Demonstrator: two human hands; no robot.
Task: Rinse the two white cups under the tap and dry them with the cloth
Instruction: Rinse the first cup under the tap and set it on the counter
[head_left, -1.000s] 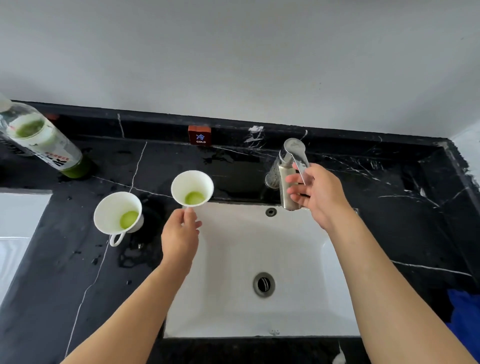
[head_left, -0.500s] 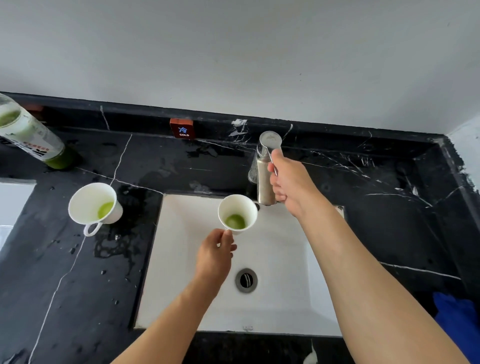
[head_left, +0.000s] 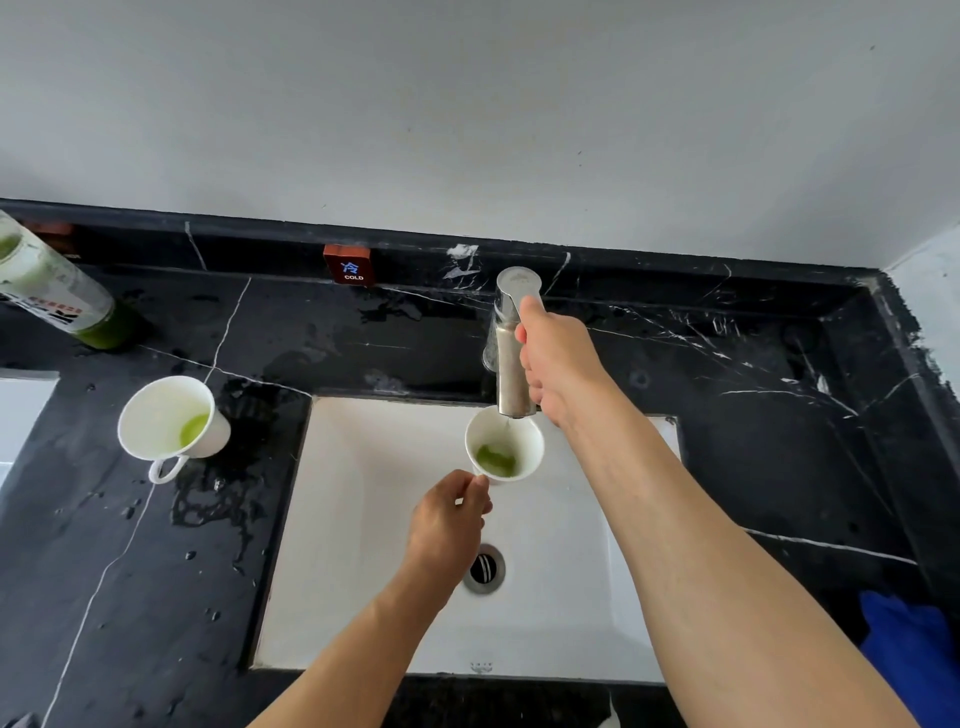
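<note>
White porcelain is the thing in play: the left hand (head_left: 447, 519) pinches a white cup (head_left: 505, 446) by its handle side, fingers curled in tight, and holds it over the basin directly below the spout of the brushed-steel tap (head_left: 511, 345). A thin stream appears to fall into the cup, stirring the green residue at its bottom. The right hand (head_left: 558, 358) is wrapped on the tap lever, fingers curled over it.

To do this step well, I judge the cup should stay centred under the spout and low in the sink (head_left: 363, 519), so splash lands in the basin rather than on the counter. The flow is best kept gentle until the cup is part full, then swirled and tipped toward the drain (head_left: 484, 567) so the green dregs go out. The pinch looks narrow for a filling cup, so a firmer hold would be wise as weight builds.

A second white cup (head_left: 169, 423) waits on the black marble counter (head_left: 156, 597) left of the sink, tilted, also holding green liquid, with a wet patch just beside it. A bottle of green drink (head_left: 52, 291) stands at the far left, a small red "COLD" tag (head_left: 347, 265) sits on the backsplash, and a blue cloth (head_left: 909, 654) lies at the right edge. Behind is a plain grey-white wall (head_left: 467, 104).
</note>
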